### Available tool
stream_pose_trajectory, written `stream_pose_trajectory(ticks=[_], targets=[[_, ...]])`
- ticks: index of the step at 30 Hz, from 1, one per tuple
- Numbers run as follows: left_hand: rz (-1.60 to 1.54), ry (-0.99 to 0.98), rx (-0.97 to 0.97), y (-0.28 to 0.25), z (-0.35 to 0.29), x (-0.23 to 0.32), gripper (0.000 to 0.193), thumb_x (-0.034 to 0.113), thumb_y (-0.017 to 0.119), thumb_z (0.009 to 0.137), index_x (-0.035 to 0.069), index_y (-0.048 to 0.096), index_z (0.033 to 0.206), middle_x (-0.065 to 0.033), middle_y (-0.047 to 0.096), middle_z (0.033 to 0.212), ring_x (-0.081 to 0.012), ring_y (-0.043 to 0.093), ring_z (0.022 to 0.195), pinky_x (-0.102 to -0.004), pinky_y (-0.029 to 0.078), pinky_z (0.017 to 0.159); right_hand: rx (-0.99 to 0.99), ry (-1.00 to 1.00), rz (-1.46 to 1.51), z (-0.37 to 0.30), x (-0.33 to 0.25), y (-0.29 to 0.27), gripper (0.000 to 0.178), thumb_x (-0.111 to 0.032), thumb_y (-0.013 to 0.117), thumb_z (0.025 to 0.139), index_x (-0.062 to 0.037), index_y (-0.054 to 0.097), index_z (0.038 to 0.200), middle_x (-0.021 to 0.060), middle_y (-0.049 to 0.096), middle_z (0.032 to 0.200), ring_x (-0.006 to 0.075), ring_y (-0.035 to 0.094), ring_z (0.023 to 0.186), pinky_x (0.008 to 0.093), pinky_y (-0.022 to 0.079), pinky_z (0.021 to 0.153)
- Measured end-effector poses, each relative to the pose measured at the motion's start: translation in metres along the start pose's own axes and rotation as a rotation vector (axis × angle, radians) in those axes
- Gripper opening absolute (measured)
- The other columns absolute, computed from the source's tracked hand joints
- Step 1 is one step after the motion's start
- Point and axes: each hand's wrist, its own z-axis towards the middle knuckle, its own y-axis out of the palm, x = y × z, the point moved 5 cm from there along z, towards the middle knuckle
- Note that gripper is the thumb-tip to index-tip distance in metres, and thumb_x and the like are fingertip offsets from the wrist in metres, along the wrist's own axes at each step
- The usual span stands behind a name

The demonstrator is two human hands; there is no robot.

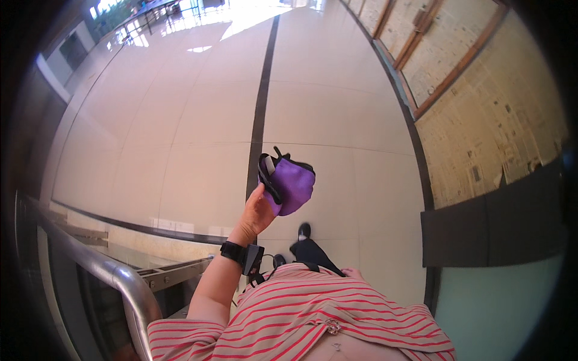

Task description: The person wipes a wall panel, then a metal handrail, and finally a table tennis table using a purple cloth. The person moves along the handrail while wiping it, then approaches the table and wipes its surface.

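Observation:
My left hand (257, 212) is closed on a folded purple cloth (294, 183) with black edging, held out in front of me at about the middle of the view. A small black loop sticks up from the cloth's far edge, and a whitish tag shows near its left side. On my left wrist sits a black strap with a boxy black device (253, 260). Only a sliver of my right hand (352, 274) shows, low beside my striped shirt. Its fingers cannot be made out.
Glossy beige tiles (205, 120) with a dark stripe (265, 78) cover the floor. A metal handrail (114, 271) curves along my near left. Wood-framed doors (433, 54) and a paper-covered wall (494, 126) run along the right. A dark panel (481, 231) stands nearer.

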Motion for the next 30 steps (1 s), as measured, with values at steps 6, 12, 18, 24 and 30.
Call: stream_pose_trajectory(ticks=[6,12,18,24,30], targets=[[-0.143,-0.064,0.198,-0.029,0.049,0.028,0.091,0.077,0.049,0.084,0.010,0.042,0.146,-0.0125,0.046,0.147,-0.0301,0.044,0.134,-0.0485,0.031,0.115,-0.131,0.149,-0.284,0.116,-0.036,-0.026,0.026,-0.028,0.059,0.091,-0.0061,0.073,0.098,0.0013,0.064,0.070,0.0103,0.058,0.061,0.0278,0.045,0.052],[0.035,0.051,0.386,-0.020,0.123,0.080,0.063,0.056,0.063,0.086,0.016,0.055,0.134,-0.0092,0.059,0.133,-0.0281,0.057,0.120,-0.0497,0.046,0.100,-0.079,0.133,-0.031,0.187,-0.229,-0.048,0.025,-0.026,0.057,0.092,-0.0098,0.065,0.109,0.0019,0.068,0.088,0.0135,0.063,0.071,0.0295,0.049,0.059],[-0.052,0.068,0.424,-0.022,0.192,0.107,0.052,0.046,0.065,0.087,0.015,0.059,0.127,-0.0080,0.062,0.126,-0.0259,0.061,0.112,-0.0467,0.049,0.096,-0.104,-0.006,-0.175,0.260,-0.399,-0.052,0.028,-0.023,0.057,0.094,-0.0090,0.061,0.118,0.0040,0.068,0.098,0.0145,0.065,0.081,0.0298,0.052,0.067],[0.263,0.150,0.594,-0.105,0.218,0.128,0.029,0.033,0.066,0.086,0.009,0.065,0.102,-0.0048,0.068,0.101,-0.0162,0.063,0.099,-0.0361,0.051,0.091,-0.159,-0.007,-0.191,0.304,-0.467,-0.038,0.025,-0.021,0.058,0.093,-0.0102,0.062,0.116,0.0031,0.068,0.095,0.0139,0.065,0.081,0.0283,0.052,0.064],[0.335,-0.254,1.218,-0.318,0.115,0.113,0.033,0.034,0.062,0.079,0.005,0.066,0.095,-0.0039,0.066,0.089,-0.0186,0.060,0.077,-0.0299,0.048,0.068,-0.191,0.138,-0.192,0.342,-0.435,-0.031,0.022,-0.025,0.059,0.095,-0.0080,0.063,0.109,0.0033,0.067,0.088,0.0130,0.064,0.072,0.0274,0.050,0.057]])
